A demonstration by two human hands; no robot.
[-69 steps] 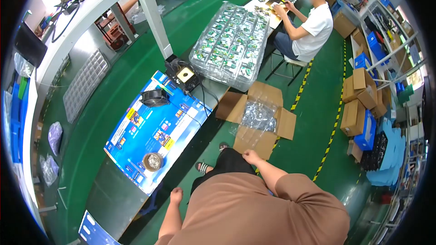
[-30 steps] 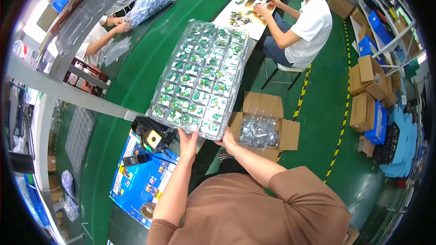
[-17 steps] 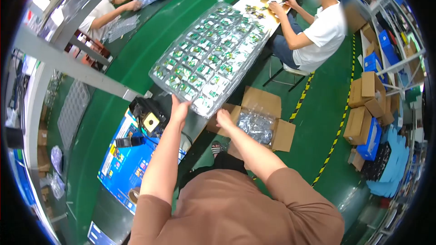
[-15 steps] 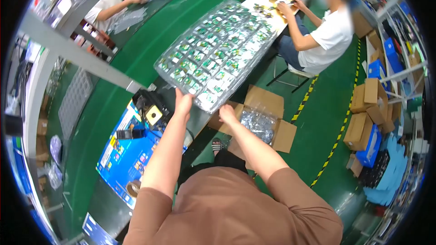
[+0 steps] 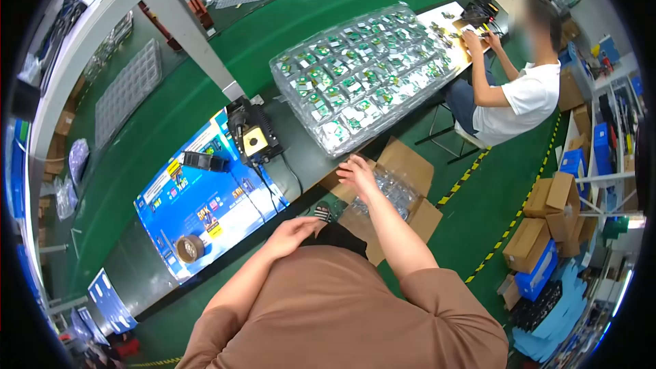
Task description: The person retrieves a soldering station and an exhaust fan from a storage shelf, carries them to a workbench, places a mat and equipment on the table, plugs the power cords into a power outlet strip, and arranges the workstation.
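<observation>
A clear plastic tray [image 5: 383, 106] of small green circuit boards, each in its own pocket, lies on the workbench ahead of me. My right hand [image 5: 357, 175] hovers just off its near corner with the fingers spread, holding nothing. Close to my waist is my left hand [image 5: 292, 235], its fingers stretched out, also holding nothing. Below my right hand, an open cardboard box [image 5: 425, 221] with clear plastic packaging stands on the floor.
To the left on the bench are a black soldering station [image 5: 254, 138], a blue printed mat [image 5: 225, 195] and a roll of tape [image 5: 189, 249]. A seated co-worker [image 5: 516, 106] handles parts at the far end. Stacked boxes [image 5: 529, 242] stand at right.
Both hands have let go of the tray, which now rests on the bench. My left hand has drawn back to my waist; my right fingers have opened. The view has shifted.
</observation>
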